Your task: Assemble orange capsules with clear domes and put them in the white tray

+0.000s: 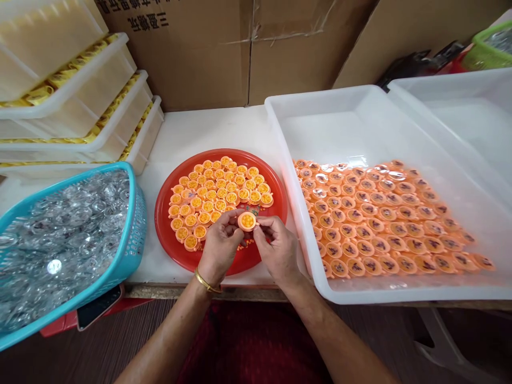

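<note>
Orange cup [247, 221], one, in the pinch of two hands [219, 244] [281, 249], over one red tray [163, 218]

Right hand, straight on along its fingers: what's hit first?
The small orange cup, which the right hand appears to be touching at its edge. Past that, probably the left hand, though depth is hard to judge here.

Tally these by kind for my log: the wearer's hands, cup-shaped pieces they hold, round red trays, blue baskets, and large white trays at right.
Left hand and right hand: 2
Held cup-shaped piece: 1
Round red tray: 1
Blue basket: 1
Large white tray and second white tray: 2
Total: 7
</note>
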The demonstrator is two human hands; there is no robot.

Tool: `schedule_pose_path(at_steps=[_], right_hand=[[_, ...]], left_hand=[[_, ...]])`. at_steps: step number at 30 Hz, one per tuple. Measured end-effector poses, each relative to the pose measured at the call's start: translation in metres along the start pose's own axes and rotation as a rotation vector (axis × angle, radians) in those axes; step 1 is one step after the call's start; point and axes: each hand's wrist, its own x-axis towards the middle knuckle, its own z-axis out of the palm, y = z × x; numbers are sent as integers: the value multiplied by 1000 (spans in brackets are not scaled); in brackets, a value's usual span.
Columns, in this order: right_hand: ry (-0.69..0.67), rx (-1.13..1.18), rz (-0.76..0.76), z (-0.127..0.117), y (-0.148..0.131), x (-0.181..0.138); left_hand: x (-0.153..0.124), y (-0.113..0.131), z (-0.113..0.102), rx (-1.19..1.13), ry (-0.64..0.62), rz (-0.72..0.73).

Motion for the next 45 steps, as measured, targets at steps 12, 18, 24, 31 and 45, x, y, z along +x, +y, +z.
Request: schedule_pose_path(at_steps=[12,18,24,31,45], right_hand=[[-12,221,131,-3,0,-1],[-142,202,111,-5,-1,-3],[-142,321,185,-5,-1,-2],[-17,399,193,-2,-2,0],[-25,339,197,-1,-6,2]], left_hand=[[-16,-6,-16,274,29,-6],[-1,-3,-10,-14,33,-53],[10,15,-24,217,-47,-37],[-14,21,-60,1083,55,290],[-18,-6,-28,1712,-64,177]])
